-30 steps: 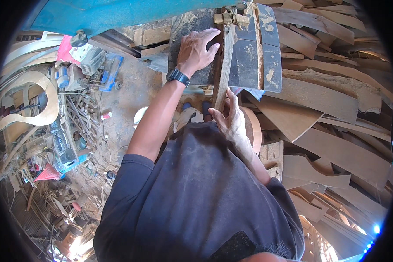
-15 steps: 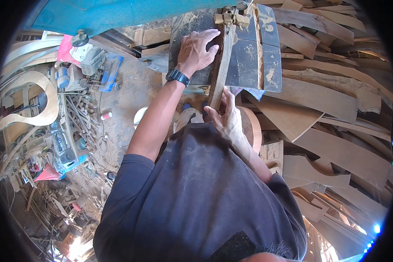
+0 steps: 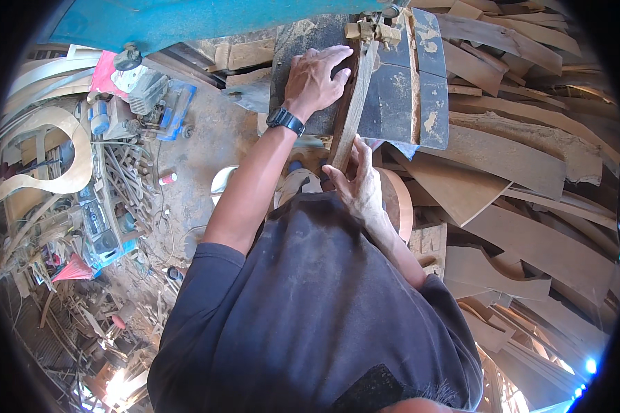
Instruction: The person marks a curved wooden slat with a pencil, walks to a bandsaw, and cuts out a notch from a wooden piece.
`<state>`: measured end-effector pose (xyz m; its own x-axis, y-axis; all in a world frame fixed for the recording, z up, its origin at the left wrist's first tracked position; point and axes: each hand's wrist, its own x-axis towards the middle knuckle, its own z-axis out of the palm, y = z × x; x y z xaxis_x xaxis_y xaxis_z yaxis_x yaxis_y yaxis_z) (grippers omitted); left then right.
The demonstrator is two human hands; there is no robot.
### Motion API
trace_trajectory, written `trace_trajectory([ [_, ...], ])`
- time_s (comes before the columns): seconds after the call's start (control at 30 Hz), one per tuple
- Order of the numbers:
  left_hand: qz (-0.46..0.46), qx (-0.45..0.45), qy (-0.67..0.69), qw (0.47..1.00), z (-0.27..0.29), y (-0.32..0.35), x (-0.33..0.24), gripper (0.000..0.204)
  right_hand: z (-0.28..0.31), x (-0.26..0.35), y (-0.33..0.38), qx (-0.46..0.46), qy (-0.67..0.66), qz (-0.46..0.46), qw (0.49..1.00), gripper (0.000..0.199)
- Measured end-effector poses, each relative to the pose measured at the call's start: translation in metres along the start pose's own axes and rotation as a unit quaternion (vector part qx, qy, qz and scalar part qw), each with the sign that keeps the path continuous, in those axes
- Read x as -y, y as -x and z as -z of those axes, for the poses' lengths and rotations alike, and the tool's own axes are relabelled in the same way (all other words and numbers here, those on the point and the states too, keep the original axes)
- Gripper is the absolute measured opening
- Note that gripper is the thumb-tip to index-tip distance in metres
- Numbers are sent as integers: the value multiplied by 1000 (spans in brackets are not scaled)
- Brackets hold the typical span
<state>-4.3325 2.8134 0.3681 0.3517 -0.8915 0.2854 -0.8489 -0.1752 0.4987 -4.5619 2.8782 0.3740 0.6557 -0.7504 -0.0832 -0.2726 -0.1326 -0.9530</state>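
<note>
On the dusty floor at the left lie a curved wooden cutout [image 3: 45,155], a blue power tool [image 3: 160,103] and a heap of thin offcuts [image 3: 124,175]. Right of these stands the dark saw table [image 3: 399,96], its near edge toward the person. The left hand [image 3: 315,81], a black wristwatch [image 3: 285,121] on its wrist, lies flat on the table's left half, fingers spread and pressed against the left side of a long narrow wooden strip [image 3: 351,110]. The strip runs from the table's near edge up to the wooden blade guide [image 3: 373,31] at the far edge. The right hand [image 3: 358,186] closes around the strip's near end, just off the near edge, thumb on top.

To feed well, the left hand would best keep steady sideways pressure with its fingertips well short of the guide, while the right hand pushes slowly along the strip's own line; the strip's slight curve looks likely to make it wander if the push is hurried. At the right, curved planks [image 3: 523,179] are stacked against the table's right edge.
</note>
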Motion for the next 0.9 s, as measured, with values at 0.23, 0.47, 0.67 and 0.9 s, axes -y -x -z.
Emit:
trace_trajectory([
  [0.23,-1,0,12,1000,1,-1,-1,43,2,9,-3,-9,-12,8,1000,78],
  [0.47,-2,6,9,1000,2,0,0,44,4,8,-2,-2,4,5,1000,79],
  [0.67,-1,0,3,1000,2,0,-3,43,2,3,-4,-7,-2,14,1000,80],
  [0.9,5,13,5,1000,3,0,-2,44,3,7,-7,-3,2,7,1000,83],
])
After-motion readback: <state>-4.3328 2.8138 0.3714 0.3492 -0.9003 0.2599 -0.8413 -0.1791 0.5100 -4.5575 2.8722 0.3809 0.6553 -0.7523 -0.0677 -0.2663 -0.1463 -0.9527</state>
